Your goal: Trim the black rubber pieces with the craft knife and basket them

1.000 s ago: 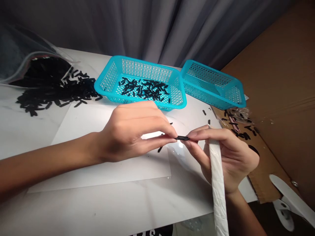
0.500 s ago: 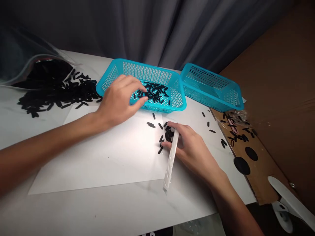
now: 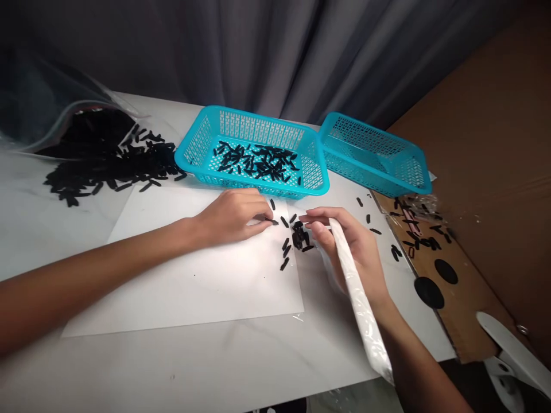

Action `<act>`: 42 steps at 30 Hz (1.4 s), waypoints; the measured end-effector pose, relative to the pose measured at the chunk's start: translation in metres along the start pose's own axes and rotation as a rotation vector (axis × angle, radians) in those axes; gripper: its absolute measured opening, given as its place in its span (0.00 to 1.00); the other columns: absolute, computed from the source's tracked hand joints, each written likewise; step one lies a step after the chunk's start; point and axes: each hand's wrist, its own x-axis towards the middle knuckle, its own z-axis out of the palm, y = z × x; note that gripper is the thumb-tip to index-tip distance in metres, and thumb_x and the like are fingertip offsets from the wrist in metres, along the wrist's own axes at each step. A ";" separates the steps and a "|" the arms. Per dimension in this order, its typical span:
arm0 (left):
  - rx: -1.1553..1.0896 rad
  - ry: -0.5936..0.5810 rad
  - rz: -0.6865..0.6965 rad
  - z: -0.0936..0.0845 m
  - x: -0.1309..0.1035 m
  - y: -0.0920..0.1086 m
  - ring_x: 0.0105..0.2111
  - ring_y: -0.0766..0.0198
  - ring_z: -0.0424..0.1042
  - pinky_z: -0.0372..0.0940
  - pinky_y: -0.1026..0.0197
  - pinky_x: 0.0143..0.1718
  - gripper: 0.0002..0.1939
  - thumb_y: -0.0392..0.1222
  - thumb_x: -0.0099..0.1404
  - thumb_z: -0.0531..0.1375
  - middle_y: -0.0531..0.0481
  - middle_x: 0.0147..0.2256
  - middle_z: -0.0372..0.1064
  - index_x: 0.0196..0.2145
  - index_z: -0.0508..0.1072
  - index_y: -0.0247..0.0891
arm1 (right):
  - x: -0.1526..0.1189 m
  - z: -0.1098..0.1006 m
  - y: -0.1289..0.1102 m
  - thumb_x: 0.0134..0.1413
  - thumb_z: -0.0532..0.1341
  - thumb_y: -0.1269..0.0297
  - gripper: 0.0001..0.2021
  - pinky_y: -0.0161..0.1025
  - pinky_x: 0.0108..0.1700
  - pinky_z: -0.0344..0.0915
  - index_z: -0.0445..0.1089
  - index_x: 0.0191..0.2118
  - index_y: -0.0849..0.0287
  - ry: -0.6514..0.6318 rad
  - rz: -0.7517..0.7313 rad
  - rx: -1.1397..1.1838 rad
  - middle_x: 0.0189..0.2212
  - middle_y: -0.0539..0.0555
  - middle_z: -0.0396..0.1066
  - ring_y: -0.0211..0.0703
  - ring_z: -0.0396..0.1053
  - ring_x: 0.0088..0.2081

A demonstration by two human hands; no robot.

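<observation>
While two hands work above one tabletop (image 3: 206,367), the left hand (image 3: 235,215) pinches one black piece (image 3: 275,222).

One white sheet (image 3: 172,292) lies beneath the left hand; two blue baskets stand beyond, the left basket (image 3: 253,184) holding pieces too many to count, the right basket (image 3: 365,169) farther right. One heap (image 3: 112,166) spills at far left. The right hand (image 3: 359,252) clasps one white stick (image 3: 359,304); whether its thumb and forefinger also pinch a piece, I cannot tell. Two black discs (image 3: 429,292) lie at right, one small cluster (image 3: 299,235) between the hands. Since the earlier frame, the left hand has left the basket and the right hand has drawn off the cluster.
</observation>
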 end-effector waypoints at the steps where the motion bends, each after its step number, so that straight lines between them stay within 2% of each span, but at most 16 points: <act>1: -0.066 0.036 -0.016 0.002 0.001 0.005 0.35 0.62 0.76 0.69 0.60 0.39 0.03 0.36 0.67 0.64 0.49 0.34 0.79 0.37 0.78 0.35 | 0.001 0.002 0.002 0.63 0.64 0.56 0.10 0.37 0.43 0.70 0.74 0.45 0.54 -0.001 -0.007 0.005 0.40 0.52 0.78 0.41 0.75 0.42; 4: -0.238 0.145 -0.110 0.008 0.002 0.023 0.30 0.67 0.75 0.68 0.65 0.33 0.01 0.34 0.64 0.67 0.50 0.31 0.78 0.35 0.78 0.34 | 0.003 0.007 0.009 0.62 0.65 0.58 0.10 0.38 0.43 0.70 0.74 0.46 0.54 -0.056 -0.040 -0.014 0.40 0.52 0.78 0.41 0.75 0.41; 8: -0.303 0.223 -0.151 0.013 0.003 0.037 0.29 0.68 0.75 0.69 0.66 0.32 0.03 0.33 0.62 0.68 0.49 0.31 0.78 0.35 0.79 0.33 | 0.004 0.011 0.012 0.60 0.67 0.59 0.09 0.40 0.42 0.69 0.76 0.43 0.56 -0.147 -0.095 -0.040 0.39 0.53 0.79 0.43 0.76 0.39; 13: -0.364 0.251 -0.173 0.012 0.005 0.036 0.31 0.68 0.76 0.71 0.65 0.33 0.04 0.35 0.63 0.69 0.48 0.34 0.80 0.37 0.79 0.34 | 0.004 0.012 0.013 0.62 0.65 0.60 0.06 0.38 0.37 0.66 0.77 0.39 0.57 -0.133 -0.077 0.024 0.33 0.52 0.78 0.39 0.72 0.32; 20: -0.324 0.305 -0.144 0.011 0.006 0.037 0.30 0.67 0.77 0.71 0.65 0.32 0.07 0.33 0.62 0.69 0.48 0.32 0.80 0.39 0.79 0.34 | 0.003 0.010 0.009 0.62 0.65 0.60 0.08 0.37 0.37 0.68 0.77 0.36 0.59 -0.049 -0.001 0.083 0.30 0.53 0.79 0.41 0.74 0.33; 25: -0.326 0.332 -0.093 0.011 0.005 0.036 0.31 0.66 0.77 0.72 0.63 0.32 0.06 0.33 0.63 0.69 0.48 0.34 0.81 0.39 0.79 0.35 | 0.002 0.010 0.009 0.60 0.66 0.61 0.06 0.38 0.37 0.70 0.78 0.36 0.58 -0.057 -0.019 0.095 0.32 0.52 0.79 0.41 0.74 0.32; 32: -0.355 0.342 -0.178 0.009 0.006 0.036 0.31 0.65 0.77 0.71 0.62 0.33 0.04 0.35 0.63 0.69 0.45 0.32 0.81 0.36 0.81 0.32 | 0.002 0.010 0.007 0.62 0.64 0.61 0.08 0.38 0.37 0.70 0.79 0.36 0.58 -0.080 -0.027 0.043 0.30 0.53 0.80 0.42 0.76 0.33; 42: -0.357 0.347 -0.168 0.009 0.006 0.035 0.31 0.66 0.77 0.72 0.62 0.32 0.04 0.36 0.64 0.69 0.47 0.33 0.81 0.38 0.81 0.35 | 0.002 0.007 0.003 0.63 0.63 0.62 0.08 0.39 0.38 0.70 0.80 0.35 0.57 -0.058 -0.051 0.007 0.31 0.52 0.80 0.42 0.76 0.33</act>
